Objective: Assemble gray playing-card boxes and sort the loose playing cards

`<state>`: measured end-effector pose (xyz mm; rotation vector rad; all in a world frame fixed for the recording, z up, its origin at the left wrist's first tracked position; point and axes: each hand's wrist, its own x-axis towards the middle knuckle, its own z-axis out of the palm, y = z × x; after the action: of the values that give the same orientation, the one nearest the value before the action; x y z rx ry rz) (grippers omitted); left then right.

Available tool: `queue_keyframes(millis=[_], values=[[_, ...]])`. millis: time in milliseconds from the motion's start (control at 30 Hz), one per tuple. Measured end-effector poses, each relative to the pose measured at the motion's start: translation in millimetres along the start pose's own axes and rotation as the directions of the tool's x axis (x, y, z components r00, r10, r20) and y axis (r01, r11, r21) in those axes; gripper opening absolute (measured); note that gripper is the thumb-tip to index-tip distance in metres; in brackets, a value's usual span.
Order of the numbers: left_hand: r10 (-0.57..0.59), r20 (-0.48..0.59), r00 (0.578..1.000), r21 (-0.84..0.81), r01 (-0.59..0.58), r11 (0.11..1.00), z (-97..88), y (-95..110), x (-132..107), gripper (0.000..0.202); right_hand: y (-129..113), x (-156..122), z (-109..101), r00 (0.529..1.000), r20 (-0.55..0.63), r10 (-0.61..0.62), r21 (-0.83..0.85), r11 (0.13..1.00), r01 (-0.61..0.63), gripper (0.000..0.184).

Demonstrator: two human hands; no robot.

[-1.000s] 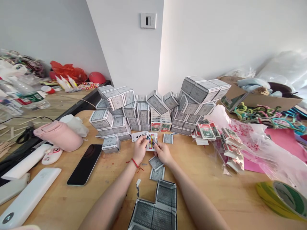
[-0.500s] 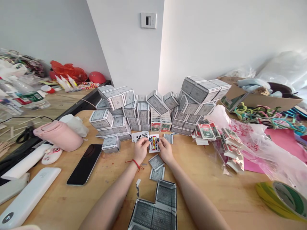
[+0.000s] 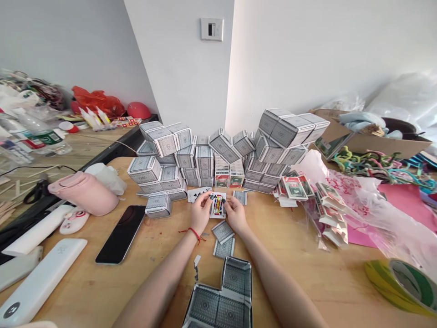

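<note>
Between my two hands is a face-up playing card with a court figure on it. My left hand grips its left side, and a red string bracelet circles that wrist. My right hand pinches the card's right side. Just behind my left fingers lie fanned face-up cards. Two face-down playing cards overlap below the hands. Closer to me is a block of joined card cubes. Behind the hands, card cubes stand stacked in several layers, with red and green card packs in the middle.
A black phone, a pink bottle and a white power bank lie on the left. On the right are opened card boxes, crumpled plastic and a tape roll. A cardboard box stands behind.
My fingers have shifted slightly on the card, which has moved a little to the left. The stacks and loose cards stay where they were.
</note>
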<state>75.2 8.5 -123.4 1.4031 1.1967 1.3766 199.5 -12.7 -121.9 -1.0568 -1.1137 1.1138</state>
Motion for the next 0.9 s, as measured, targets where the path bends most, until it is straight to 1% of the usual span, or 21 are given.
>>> queue_keyframes(millis=[133, 233, 367, 433, 533, 600, 767, 900], values=[[-0.019, -0.048, 0.999, -0.002, 0.019, 1.0, -0.3, -2.5, 2.1, 0.024, 2.0, 0.2, -0.1, 1.0, 0.016, 0.009, 0.035, 0.999, -0.01, 0.021], [-0.036, -0.053, 0.998, -0.013, 0.035, 0.999, 0.2, -3.4, 3.2, 0.021, 2.4, -0.2, -0.4, 1.0, 0.011, 0.019, 0.039, 0.999, -0.019, 0.021], [-0.066, -0.022, 0.998, -0.052, 0.064, 0.997, 0.4, -0.2, 3.7, 0.021, 4.0, 0.1, -1.5, 0.999, -0.016, 0.04, 0.063, 0.997, -0.039, 0.022], [-0.077, 0.015, 0.997, -0.062, 0.078, 0.995, 0.2, 2.5, 3.3, 0.024, 5.3, 0.8, -2.3, 0.998, -0.041, 0.053, 0.092, 0.995, -0.049, 0.023], [-0.073, 0.089, 0.993, -0.038, 0.076, 0.996, -0.4, 6.0, 2.4, 0.033, 6.7, 2.2, -3.5, 0.995, -0.067, 0.077, 0.129, 0.989, -0.068, 0.026], [-0.067, 0.111, 0.992, -0.012, 0.069, 0.998, -0.6, 6.9, 2.0, 0.036, 7.2, 2.7, -4.2, 0.993, -0.072, 0.089, 0.152, 0.985, -0.077, 0.028], [-0.076, 0.099, 0.992, -0.011, 0.077, 0.997, -0.4, 4.3, 3.3, 0.038, 8.1, 2.6, -5.3, 0.993, -0.093, 0.077, 0.165, 0.984, -0.06, 0.041], [-0.081, 0.085, 0.993, -0.022, 0.083, 0.996, -0.2, 2.5, 3.5, 0.038, 10.1, 3.1, -5.8, 0.994, -0.094, 0.061, 0.139, 0.989, -0.048, 0.04]])
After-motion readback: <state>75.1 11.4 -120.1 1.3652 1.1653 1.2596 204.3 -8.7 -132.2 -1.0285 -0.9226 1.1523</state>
